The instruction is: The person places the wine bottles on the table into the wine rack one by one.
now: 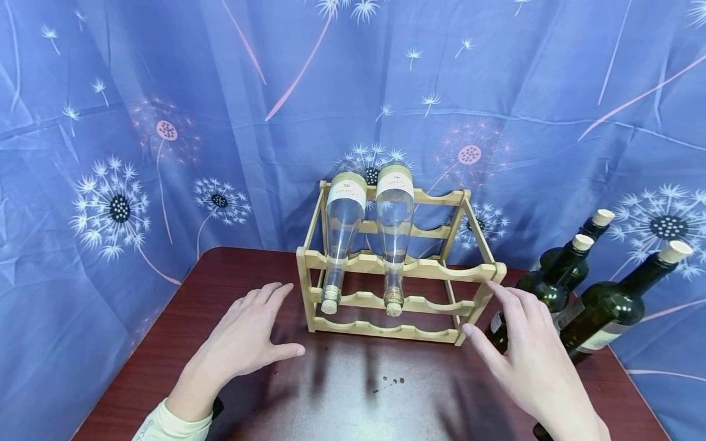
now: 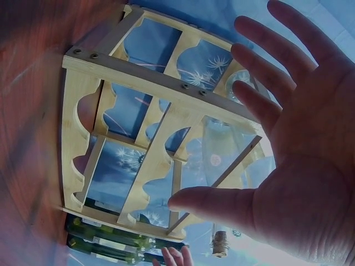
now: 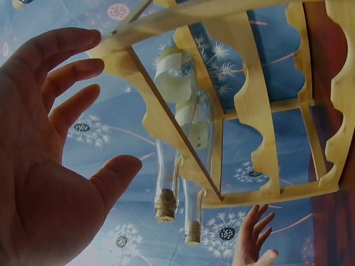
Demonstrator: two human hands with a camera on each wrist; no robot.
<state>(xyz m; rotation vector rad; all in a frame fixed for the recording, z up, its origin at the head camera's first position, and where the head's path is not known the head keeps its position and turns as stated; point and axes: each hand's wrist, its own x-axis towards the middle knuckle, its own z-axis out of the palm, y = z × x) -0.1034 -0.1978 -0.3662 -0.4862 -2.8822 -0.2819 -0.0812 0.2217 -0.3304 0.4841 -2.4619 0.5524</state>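
Observation:
A light wooden wine rack (image 1: 369, 264) stands on the table with two clear corked bottles, a left one (image 1: 343, 226) and a right one (image 1: 394, 226). Both lie on its top tier, necks tilted down toward me. My left hand (image 1: 242, 331) hovers at the rack's left side, fingers spread and thumb apart, holding nothing. On the other side, my right hand (image 1: 529, 355) has its fingertips right at the rack's right front post. Its palm is empty, with thumb and fingers apart in the right wrist view. Curved notches in the lower tiers hold no bottles.
Several dark green corked bottles (image 1: 612, 306) stand at the right, close beyond my right hand. A blue dandelion-print cloth (image 1: 220, 122) hangs behind and beside the dark red table (image 1: 220, 269). Small brown spots (image 1: 401, 380) mark the tabletop before the rack.

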